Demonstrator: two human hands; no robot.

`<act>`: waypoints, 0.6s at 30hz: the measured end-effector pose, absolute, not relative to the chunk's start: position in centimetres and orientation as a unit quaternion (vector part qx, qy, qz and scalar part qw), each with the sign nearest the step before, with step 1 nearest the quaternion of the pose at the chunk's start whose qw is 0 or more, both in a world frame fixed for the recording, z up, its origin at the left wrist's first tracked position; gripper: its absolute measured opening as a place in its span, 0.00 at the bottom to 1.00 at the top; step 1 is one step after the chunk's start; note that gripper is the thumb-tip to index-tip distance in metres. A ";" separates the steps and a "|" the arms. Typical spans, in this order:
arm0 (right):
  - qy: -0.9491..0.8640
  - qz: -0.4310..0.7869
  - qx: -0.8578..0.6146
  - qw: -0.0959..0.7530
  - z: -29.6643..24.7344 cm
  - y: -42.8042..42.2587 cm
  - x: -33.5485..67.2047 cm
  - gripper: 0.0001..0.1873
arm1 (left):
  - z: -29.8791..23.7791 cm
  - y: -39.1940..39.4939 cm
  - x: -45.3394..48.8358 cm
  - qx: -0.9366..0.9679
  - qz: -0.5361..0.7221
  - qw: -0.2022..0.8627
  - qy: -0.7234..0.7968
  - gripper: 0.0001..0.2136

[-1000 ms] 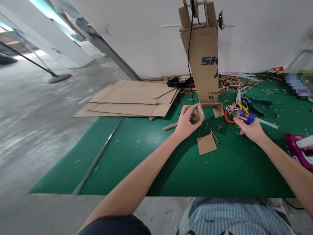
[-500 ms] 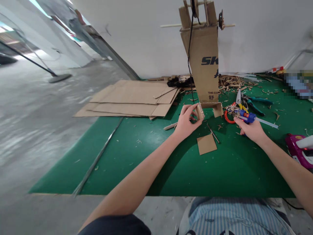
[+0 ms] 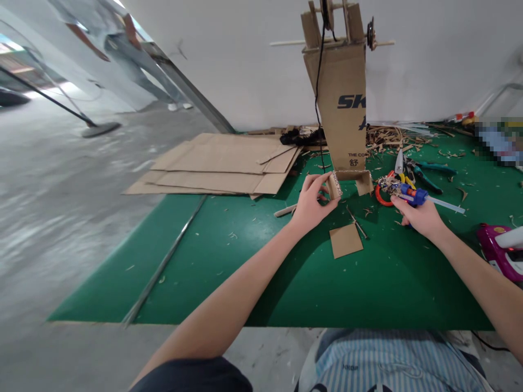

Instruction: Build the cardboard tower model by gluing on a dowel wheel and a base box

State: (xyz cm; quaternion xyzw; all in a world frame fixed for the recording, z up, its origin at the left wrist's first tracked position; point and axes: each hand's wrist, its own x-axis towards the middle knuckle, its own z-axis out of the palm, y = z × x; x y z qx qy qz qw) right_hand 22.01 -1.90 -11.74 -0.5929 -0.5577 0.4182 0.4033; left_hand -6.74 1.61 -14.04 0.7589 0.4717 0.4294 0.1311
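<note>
My left hand (image 3: 314, 198) is closed, thumb and fingers pinching a small folded cardboard piece (image 3: 335, 186) at the lower left corner of a tall cardboard tower (image 3: 342, 114). Whether that piece is joined to the tower I cannot tell. A second cardboard flap (image 3: 363, 183) juts out at the tower's lower right. In my right hand (image 3: 417, 216) is a blue glue gun (image 3: 413, 194) with a clear glue stick out of its back; its nozzle points left over scissors with an orange handle (image 3: 384, 197). A square cardboard piece (image 3: 346, 241) lies on the green tabletop (image 3: 245, 261) between my hands.
Flat cardboard sheets (image 3: 212, 163) are stacked at the back left. Pliers with teal handles (image 3: 427, 173) and cardboard scraps (image 3: 394, 139) lie at the back right. A magenta device (image 3: 492, 245) sits at the right. Beyond the table, a person (image 3: 126, 54) is on the floor at left.
Both hands stay where they were, still holding the cardboard piece and the glue gun. In the background, the person has shifted slightly to the right.
</note>
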 end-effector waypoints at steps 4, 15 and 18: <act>-0.556 0.421 -0.596 0.398 -11.7 -1.9 22.0 0.20 | -13.9 1.6 -6.7 0.758 0.428 0.133 0.474 0.28; -0.549 0.420 -0.605 0.396 -11.3 -2.1 21.8 0.19 | -13.9 1.5 -6.7 0.753 0.425 0.134 0.484 0.27; -0.547 0.421 -0.607 0.394 -11.5 -2.0 21.9 0.19 | -13.9 1.5 -6.7 0.750 0.425 0.135 0.488 0.28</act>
